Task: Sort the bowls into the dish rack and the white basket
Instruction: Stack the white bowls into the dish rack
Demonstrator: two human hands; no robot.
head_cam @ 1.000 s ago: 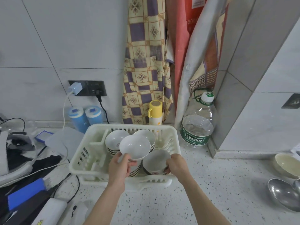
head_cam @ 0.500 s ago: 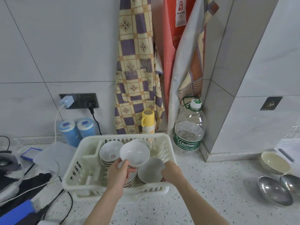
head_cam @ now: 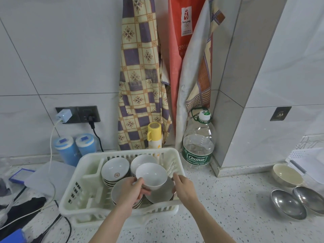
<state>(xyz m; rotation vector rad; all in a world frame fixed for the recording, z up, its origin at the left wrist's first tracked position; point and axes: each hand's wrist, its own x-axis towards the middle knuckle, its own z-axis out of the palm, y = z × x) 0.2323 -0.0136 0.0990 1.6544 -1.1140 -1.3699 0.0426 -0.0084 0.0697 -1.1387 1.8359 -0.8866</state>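
Note:
A white plastic basket (head_cam: 84, 174) stands on the speckled counter and holds several stacked white bowls, among them a stack with a red mark inside (head_cam: 114, 170). My left hand (head_cam: 131, 193) grips a small white bowl (head_cam: 151, 176) by its near rim, lifted above the stacks. My right hand (head_cam: 183, 185) hovers just right of that bowl with fingers apart, above a grey-white bowl (head_cam: 160, 194) in the basket's front right. At the far right lie a cream bowl (head_cam: 287, 175) and two steel bowls (head_cam: 287, 204).
A large water bottle (head_cam: 198, 142) and a yellow flask (head_cam: 154, 135) stand behind the basket. Two blue canisters (head_cam: 75, 149), cables and a charger sit to the left. Aprons hang on the wall. A wire rack edge (head_cam: 308, 142) shows at the far right.
My right hand has let go of the bowl in the basket and opened. The left hand has carried the small white bowl a little to the right. The camera has tilted up.

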